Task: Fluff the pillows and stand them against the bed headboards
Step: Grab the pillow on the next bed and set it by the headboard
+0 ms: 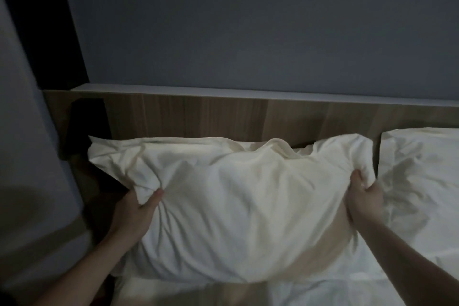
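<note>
The pillow [236, 206], soft and light, is gripped at both side edges by the left hand [135, 213] and right hand [363, 200], fingers bunching cloth.

No text or label can be read anywhere.

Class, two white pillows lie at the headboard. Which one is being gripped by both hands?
The larger central pillow: the left hand and right hand pinch its side edges. The other pillow, at the right edge, is untouched.
</note>
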The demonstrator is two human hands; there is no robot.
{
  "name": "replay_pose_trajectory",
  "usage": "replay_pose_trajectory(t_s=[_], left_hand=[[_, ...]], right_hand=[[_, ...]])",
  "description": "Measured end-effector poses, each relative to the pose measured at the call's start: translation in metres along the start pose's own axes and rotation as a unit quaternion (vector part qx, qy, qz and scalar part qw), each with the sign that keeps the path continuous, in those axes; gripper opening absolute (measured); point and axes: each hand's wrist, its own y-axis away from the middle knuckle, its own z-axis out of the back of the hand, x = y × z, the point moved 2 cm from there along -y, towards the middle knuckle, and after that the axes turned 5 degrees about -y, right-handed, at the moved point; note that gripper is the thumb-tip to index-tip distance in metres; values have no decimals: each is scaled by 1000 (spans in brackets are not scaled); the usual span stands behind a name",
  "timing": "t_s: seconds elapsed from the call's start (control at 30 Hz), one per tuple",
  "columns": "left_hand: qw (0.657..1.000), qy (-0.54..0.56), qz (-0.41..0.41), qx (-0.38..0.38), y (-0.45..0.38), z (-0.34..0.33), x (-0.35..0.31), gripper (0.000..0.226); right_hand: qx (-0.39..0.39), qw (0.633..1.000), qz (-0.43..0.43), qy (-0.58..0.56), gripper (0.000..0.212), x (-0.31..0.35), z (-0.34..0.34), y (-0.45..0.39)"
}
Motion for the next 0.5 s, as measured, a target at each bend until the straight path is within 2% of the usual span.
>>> replay_pose_trajectory(t_s=[0.07,0.17,0.23,0.3,0.37,0.5], left_hand=[[998,-38,18,43,-1,-8,2,40],[973,-157,50,163,-2,-14,3,50],[950,-244,38,189,-6,-10,-3,48],[927,-336,8,165,-17,1,-20,47],[898,-426,-36,107,-30,14,-44,52],[912,-392,-119,-3,-48,28,-91,26]], right_hand=[[10,1000,-7,25,60,-2,2,-14],[69,988,-17,139,79,-20,3,-38],[76,981,26,177,70,-29,1,-48],[75,972,103,196,63,-20,-7,-46],[105,963,165,187,65,-1,-19,-39],[207,903,275,256,58,27,-47,-39]])
